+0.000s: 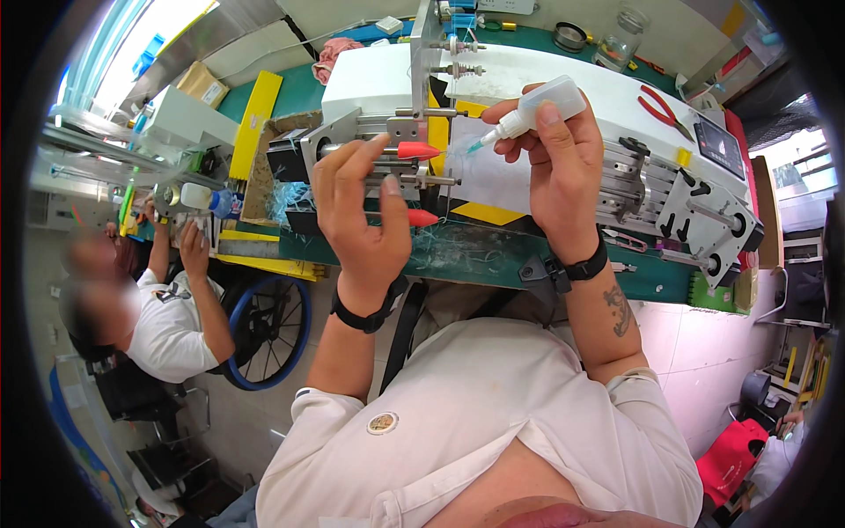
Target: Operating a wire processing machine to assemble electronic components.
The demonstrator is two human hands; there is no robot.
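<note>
Right hand (pixel 563 145) raised over the bench machine, fingers and thumb closed around a small white squeeze bottle (pixel 556 99); bottle tilted, its narrow teal tip (pixel 476 146) pointing down and to the left. Tip sits near the point of the upper red cone (pixel 417 150), with a visible gap between the two; fine strands show faintly in that space, too thin to trace. Left hand (pixel 363 202) at the machine's left part, half open, fingers bent, thumb raised and apart from the index finger; it lies beside the upper red cone and its metal shaft, but whether it touches the shaft or pinches a strand cannot be told. Lower red cone (pixel 414 217) shows just right of the left hand, below the upper one. White sheet (pixel 493 183) lies beneath the bottle tip, yellow-and-black striped tape (pixel 486 213) along its near edge. Pale loose fibres on the green bench top (pixel 475 264) in front; a bluish tangle of strands (pixel 287 199) left of the left hand. Red-handled pliers (pixel 662 107) rest on the white housing (pixel 607 88), near a dark display panel (pixel 720 146). Far left, a co-worker in a white shirt (pixel 174 327) sits near a blue-rimmed wheel (pixel 304 327), hands at the bench.
</note>
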